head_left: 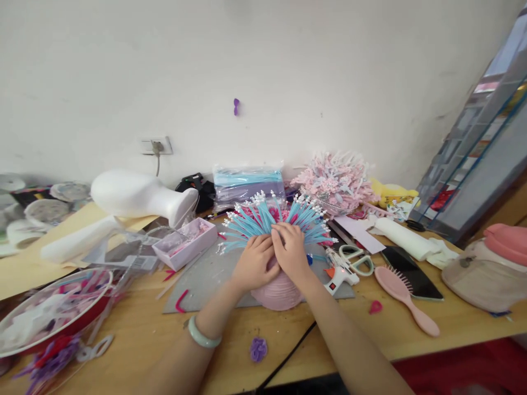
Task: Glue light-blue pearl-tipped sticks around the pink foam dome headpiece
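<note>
Both hands meet over a round pink ribbed form [278, 293] standing at the middle of the table. Blue pipe cleaners [247, 225] with white beaded tips fan out from its top, and dark pink fuzzy material [284, 215] shows among them. My left hand [256, 263] is closed, its bent fingers against the base of the stems and its thumb toward the pink form. My right hand [289, 249] overlaps its fingertips, with fingers curled down on the same stems. What the fingertips pinch exactly is hidden.
A glue gun [341, 278], scissors [357, 257] and pink hairbrush [405, 299] lie to the right, with a phone-like black slab [411, 274]. A lilac box [185, 244], a white mannequin head [127, 192] and a red-sided basin [102, 293] stand left. A black cord [288, 356] crosses the front.
</note>
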A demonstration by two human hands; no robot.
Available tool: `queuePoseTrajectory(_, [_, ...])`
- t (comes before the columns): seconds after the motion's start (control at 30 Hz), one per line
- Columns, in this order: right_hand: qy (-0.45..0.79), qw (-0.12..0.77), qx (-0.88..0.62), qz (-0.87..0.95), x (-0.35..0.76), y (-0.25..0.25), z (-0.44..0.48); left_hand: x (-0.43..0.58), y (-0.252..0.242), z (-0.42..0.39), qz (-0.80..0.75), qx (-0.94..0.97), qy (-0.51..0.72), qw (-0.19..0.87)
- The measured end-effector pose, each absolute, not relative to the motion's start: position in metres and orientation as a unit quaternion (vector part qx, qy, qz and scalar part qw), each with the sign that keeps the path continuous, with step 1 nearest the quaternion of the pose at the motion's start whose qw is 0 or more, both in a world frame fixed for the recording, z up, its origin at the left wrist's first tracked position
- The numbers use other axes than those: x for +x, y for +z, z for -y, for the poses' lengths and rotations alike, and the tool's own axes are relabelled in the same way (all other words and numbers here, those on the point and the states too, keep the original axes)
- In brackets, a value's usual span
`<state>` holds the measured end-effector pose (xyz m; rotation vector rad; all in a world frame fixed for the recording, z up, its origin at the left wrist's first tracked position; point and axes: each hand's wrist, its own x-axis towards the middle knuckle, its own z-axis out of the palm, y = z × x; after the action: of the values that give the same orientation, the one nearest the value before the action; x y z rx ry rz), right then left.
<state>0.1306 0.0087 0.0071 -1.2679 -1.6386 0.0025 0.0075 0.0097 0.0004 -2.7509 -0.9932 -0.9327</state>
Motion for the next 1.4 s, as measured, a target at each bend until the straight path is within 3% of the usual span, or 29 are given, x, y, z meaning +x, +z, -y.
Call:
queuePoseTrajectory(0.27, [0.019,0.499,-0.511,0.700,0.137,0.004,-0.010,0.009,-0.006,-0.016,0.462,-0.800,-0.383,0.016])
queuePoseTrajectory(0.53, [-0.011,0.437,-0.537,0.722,0.133,0.005,-0.011,0.011,-0.004,-0.021,0.455,-0.797,-0.393,-0.057])
queuePoseTrajectory(0.9, [0.055,0.516,-0.517,0.681,0.134,0.000,-0.011,0.015,0.002,-0.013,0.461,-0.784,-0.402,-0.106])
queuePoseTrajectory(1.4, [0.010,0.517,-0.510,0.688,0.134,-0.006,-0.011,0.019,0.000,-0.011,0.485,-0.762,-0.413,-0.118])
